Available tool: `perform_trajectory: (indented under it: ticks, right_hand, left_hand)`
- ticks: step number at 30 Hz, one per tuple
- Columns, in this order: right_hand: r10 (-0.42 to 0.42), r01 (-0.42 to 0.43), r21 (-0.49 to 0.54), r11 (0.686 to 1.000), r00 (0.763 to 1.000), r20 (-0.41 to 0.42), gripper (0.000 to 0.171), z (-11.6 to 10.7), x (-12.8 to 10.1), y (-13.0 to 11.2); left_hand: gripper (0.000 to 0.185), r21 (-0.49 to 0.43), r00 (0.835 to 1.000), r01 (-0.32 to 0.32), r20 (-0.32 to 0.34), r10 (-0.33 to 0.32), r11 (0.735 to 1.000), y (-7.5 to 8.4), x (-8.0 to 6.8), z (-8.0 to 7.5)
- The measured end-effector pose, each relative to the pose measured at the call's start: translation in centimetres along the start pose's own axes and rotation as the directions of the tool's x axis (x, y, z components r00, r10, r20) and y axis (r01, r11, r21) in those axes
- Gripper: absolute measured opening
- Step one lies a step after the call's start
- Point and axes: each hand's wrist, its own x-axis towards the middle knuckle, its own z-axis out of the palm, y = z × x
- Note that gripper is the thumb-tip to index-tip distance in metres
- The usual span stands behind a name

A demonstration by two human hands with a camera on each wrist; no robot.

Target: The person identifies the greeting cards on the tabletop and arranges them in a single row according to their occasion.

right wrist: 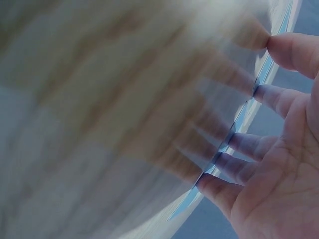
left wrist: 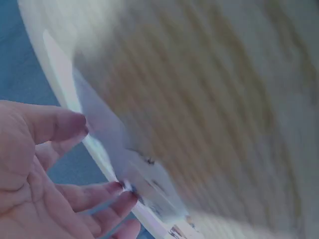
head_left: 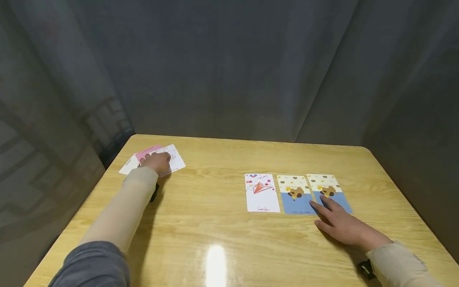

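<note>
At the far left of the table my left hand lies over a fanned group of cards, its fingertips at the top white card. A pink card and another white card show from under it. In the left wrist view the fingers are loosely bent and spread over a pale card. My right hand rests its spread fingertips on the right dog card and by the edge of the middle dog card. The right wrist view shows fingertips down at table level.
Left of the two dog cards lies a white card with an orange paper-plane drawing. All of this sits on a light wooden table with rounded far corners. A dark grey curtain hangs behind and at both sides.
</note>
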Motion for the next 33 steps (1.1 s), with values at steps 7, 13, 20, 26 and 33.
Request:
perform_trajectory:
  ticks: [7, 13, 20, 26, 33]
  right_hand:
    - [-0.007, 0.007, -0.001, 1.0, 1.0, 0.004, 0.061, -0.2, -0.2, 0.0]
    - [-0.004, 0.004, 0.011, 1.0, 1.0, 0.011, 0.061, -0.1, -0.2, -0.1]
    - [-0.022, 0.022, 0.019, 1.0, 1.0, 0.011, 0.06, -0.1, 0.0, -0.1]
    - [-0.01, 0.01, 0.016, 1.0, 1.0, 0.018, 0.06, 0.0, 0.0, -0.3]
    - [0.005, -0.006, 0.018, 1.0, 1.0, 0.017, 0.061, 0.0, 0.0, -0.4]
  left_hand:
    - [0.059, -0.078, 0.982, 0.144, -0.108, -0.152, 0.986, 0.1, 0.8, 0.1]
    - [0.114, -0.103, 0.969, 0.244, -0.016, -0.247, 0.964, 0.4, 0.7, 0.1]
    - [0.117, -0.162, 0.965, 0.261, 0.004, -0.263, 0.952, -0.2, 0.6, 0.1]
    - [0.107, -0.139, 0.977, 0.198, -0.049, -0.206, 0.97, -0.8, 0.7, 0.2]
    - [0.074, -0.31, 0.984, 0.099, -0.114, -0.14, 0.946, -1.0, 0.9, -0.5]
